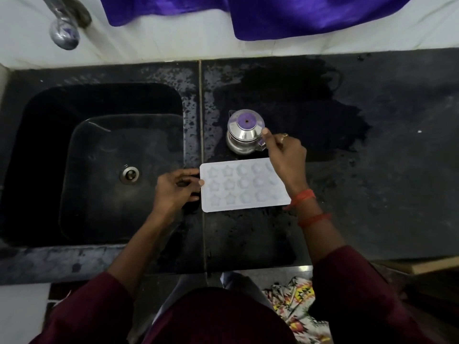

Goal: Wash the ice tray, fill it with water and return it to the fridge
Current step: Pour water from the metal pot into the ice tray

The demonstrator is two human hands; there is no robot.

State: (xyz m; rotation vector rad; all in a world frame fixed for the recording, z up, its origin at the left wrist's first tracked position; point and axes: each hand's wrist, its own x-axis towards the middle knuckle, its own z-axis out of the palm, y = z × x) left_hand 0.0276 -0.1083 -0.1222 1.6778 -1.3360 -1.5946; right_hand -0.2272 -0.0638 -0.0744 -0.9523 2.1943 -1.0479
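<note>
Left hand: the left hand (pixel 173 189) pinches the short left edge of the ice tray (pixel 238 187), thumb on top of the rim, fingers curled beneath.
Right hand: the right hand (pixel 285 152) is curled round the handle of the steel jug (pixel 242 135), thumb tip against the jug's shoulder; the handle itself is mostly hidden, so the grip looks closed rather than plainly shows it.
Wrist: orange bands (pixel 304 196) circle the right wrist, which crosses above the tray's right end.
Ice tray: white, lying flat on the counter (pixel 385 170) just right of the sink (pixel 49 145), its star and round cells facing up.
Steel jug: upright with a purple lid, just behind the tray.
Counter: dark stone with a wet patch (pixel 298 108) behind the jug.
Sink: black, with its drain (pixel 129 174) near the left hand.
Far edge: a tap (pixel 65 28) and a purple cloth (pixel 298 13).
</note>
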